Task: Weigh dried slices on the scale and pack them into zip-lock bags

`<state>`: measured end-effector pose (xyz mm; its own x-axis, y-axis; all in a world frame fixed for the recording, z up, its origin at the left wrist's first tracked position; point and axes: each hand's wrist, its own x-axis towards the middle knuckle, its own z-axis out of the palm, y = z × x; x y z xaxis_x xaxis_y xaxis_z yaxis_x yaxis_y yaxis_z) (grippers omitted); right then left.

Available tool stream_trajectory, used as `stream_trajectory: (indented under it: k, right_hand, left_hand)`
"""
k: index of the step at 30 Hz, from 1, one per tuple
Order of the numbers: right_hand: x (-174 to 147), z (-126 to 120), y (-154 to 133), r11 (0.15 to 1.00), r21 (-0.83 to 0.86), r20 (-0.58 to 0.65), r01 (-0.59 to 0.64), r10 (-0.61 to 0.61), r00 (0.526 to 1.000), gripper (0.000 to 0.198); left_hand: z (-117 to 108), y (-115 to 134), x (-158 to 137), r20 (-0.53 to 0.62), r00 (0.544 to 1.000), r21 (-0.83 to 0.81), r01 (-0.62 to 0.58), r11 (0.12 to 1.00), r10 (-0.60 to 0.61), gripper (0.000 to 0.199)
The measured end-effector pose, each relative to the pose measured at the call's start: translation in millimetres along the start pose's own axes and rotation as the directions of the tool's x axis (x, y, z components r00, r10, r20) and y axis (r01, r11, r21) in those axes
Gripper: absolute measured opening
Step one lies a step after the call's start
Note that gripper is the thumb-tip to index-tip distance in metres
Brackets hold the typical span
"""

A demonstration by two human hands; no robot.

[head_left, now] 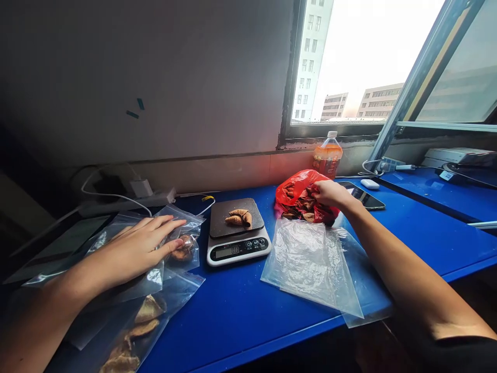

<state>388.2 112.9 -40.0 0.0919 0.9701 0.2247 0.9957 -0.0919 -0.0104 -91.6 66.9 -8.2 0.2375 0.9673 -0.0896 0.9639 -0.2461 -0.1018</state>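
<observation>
My left hand (pixel 149 241) lies with fingers spread over clear zip bags (pixel 186 285) at the left, its thumb by a small bag with a brown dried piece (pixel 182 249) inside. Another zip bag below holds several curled dried pieces (pixel 145 316). A digital kitchen scale (pixel 236 252) stands in the middle, with curled tan-brown dried peel (pixel 239 217) on its dark plate. At the right, my right hand (pixel 334 194) reaches into an open red plastic bag (pixel 297 181) full of dark dried peel (pixel 297 207). Its fingers are bent together; what they grip is hidden.
Flat clear plastic bags (pixel 310 264) lie on the blue table (pixel 229 316) in front of the red bag. Behind it are a drink bottle (pixel 328 155), a phone (pixel 368 198) and a white earbud case (pixel 369 184). A power strip (pixel 163 198) with cables lies along the wall.
</observation>
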Motion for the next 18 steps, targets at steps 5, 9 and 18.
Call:
stream_trajectory:
  k: [5, 9, 18]
  right_hand:
    - [-3, -10, -2, 0.990, 0.140, -0.084, 0.003, 0.009, 0.996, 0.015]
    - [-18, -40, -14, 0.899, 0.386, -0.128, 0.207, -0.171, 0.977, 0.011]
    - [-42, -59, -45, 0.883, 0.273, 0.028, 0.383, -0.405, 0.914, 0.014]
  left_hand:
    - [0, 1, -1, -0.017, 0.999, 0.001, -0.029, 1.000, 0.029, 0.074]
    - [0, 4, -4, 0.006, 1.000, 0.024, -0.026, 0.999, 0.026, 0.079]
    - [4, 0, -4, -0.055, 0.997, 0.009, -0.057, 0.998, 0.057, 0.078]
